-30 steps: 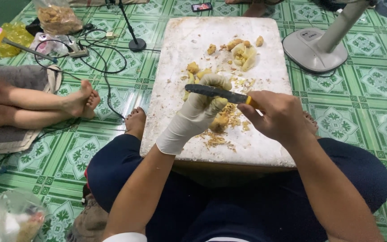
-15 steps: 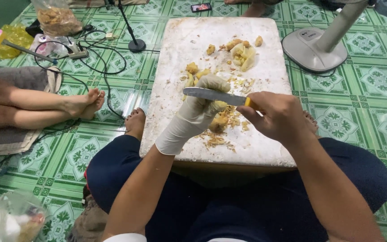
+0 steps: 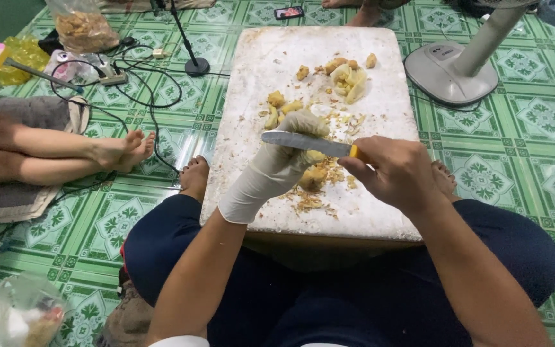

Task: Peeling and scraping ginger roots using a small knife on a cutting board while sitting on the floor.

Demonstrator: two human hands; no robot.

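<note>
While the left hand, in a white latex glove, closes round a yellowish lump of fruit flesh, the bare right hand grips a steel-bladed knife with a yellow handle laid flat across the gloved knuckles.

Peeling or trimming looks to be the step in hand; the lump sits low over the white, stained rectangular board, above a litter of brown fibrous scraps, with cleaned pale pieces heaped at the far end; the next move seems to call for a shallow, steady draw of the edge kept clear of the gloved fingers; against the frame half a second ago the blade lies at much the same angle, hardly shifted; a white fan base stands to the right on the green tiled floor.
</note>
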